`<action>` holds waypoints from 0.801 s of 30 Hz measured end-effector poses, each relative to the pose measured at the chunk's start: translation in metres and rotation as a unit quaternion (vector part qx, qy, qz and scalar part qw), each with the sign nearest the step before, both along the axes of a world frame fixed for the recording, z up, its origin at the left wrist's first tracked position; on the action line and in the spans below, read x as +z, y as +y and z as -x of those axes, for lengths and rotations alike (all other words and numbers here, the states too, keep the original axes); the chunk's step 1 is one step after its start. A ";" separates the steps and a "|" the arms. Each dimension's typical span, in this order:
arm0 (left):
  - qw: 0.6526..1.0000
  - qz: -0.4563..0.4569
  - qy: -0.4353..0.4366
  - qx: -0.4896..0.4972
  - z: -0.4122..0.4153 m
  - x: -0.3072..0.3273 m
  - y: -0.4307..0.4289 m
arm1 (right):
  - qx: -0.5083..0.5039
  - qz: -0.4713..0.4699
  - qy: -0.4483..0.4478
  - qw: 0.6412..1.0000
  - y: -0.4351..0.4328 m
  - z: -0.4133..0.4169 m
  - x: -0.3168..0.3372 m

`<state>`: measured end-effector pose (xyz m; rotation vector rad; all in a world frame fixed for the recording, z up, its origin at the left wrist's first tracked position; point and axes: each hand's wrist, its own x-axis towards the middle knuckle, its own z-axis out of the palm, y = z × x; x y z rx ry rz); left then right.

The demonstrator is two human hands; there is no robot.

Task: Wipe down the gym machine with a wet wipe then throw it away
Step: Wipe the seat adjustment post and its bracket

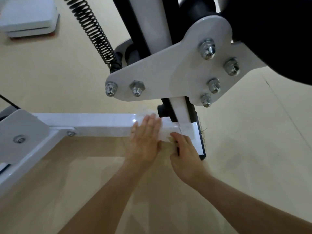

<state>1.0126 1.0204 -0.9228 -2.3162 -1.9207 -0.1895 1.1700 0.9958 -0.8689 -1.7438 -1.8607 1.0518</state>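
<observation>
One slip and my flat left hand (145, 137) hits the knob (162, 111), while my right hand (184, 149) pinches the wet wipe (167, 132).

Wet wipe (146, 113) — largely out of sight

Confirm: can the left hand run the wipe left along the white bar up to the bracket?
Probably yes. The left hand presses the wet wipe flat on the white bar, and the bar's top runs bare to the bracket. The spring hangs well behind it.
</observation>
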 end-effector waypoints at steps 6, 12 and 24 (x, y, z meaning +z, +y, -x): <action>1.000 0.005 -0.002 0.020 -0.023 -0.003 -0.001 | -0.025 0.086 0.086 0.992 -0.002 0.017 0.003; 0.999 0.001 -0.001 -0.039 -0.004 0.002 0.007 | -0.028 0.146 0.114 0.982 0.014 0.029 0.020; 0.997 0.056 0.034 -0.033 -0.036 0.020 0.041 | -0.159 0.148 0.102 0.971 0.024 0.022 0.018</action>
